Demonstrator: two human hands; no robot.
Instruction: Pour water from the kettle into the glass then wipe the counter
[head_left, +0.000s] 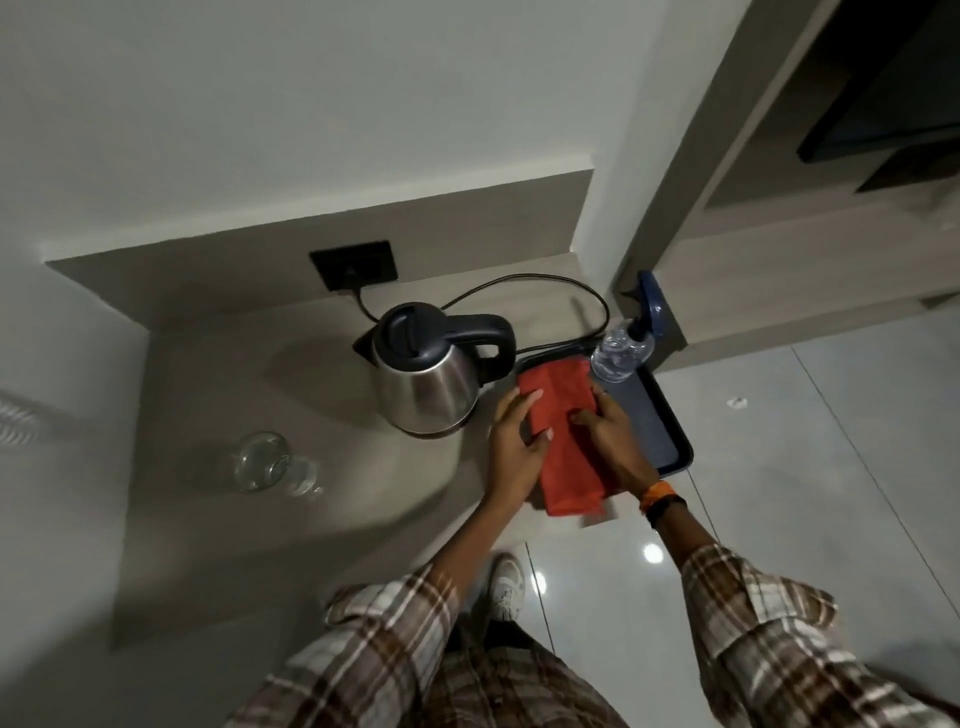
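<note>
Both hands gripped cloth (563, 441): left hand (514, 447) on its left edge, right hand (613, 441) pinching right. Cloth's long axis ran toward body, over tray (670, 431). Bare counter (311, 519) lay left; left hand nearer. Kettle (426, 379) upright, glass (265, 460) far left.

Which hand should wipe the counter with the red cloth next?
Probably the left hand. It already lies on the red cloth on the side nearer the bare counter and the glass. The right hand sits over by the tray.
</note>
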